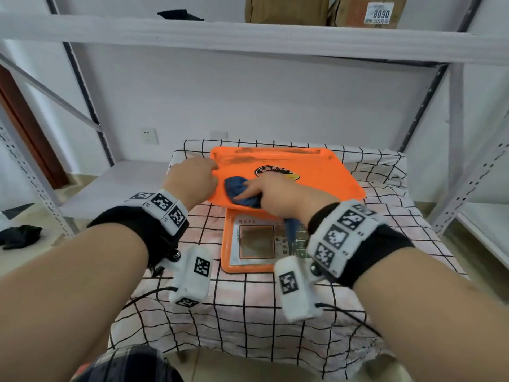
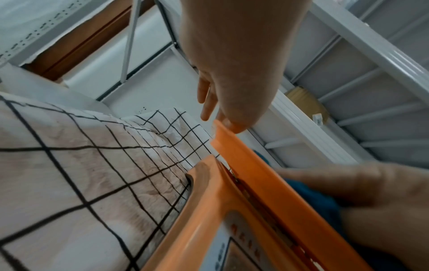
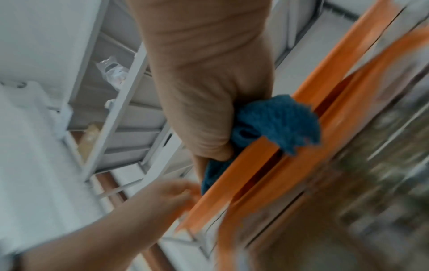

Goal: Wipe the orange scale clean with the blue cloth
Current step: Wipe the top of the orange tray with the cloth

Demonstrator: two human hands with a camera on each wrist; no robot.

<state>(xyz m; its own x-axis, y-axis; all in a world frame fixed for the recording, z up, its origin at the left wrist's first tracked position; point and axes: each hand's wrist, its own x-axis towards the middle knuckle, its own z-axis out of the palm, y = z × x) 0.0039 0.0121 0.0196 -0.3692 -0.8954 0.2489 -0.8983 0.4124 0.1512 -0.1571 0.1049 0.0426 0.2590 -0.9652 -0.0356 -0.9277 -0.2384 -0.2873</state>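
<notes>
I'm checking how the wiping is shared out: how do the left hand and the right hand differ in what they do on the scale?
The left hand holds the left rim of the orange scale tray, bare; the right hand presses the bunched blue cloth onto the tray's near part. The left hand sits at the edge, the right hand further in, beside the dark round logo. Both touch the tray, and both wrists wear marker bands.
</notes>
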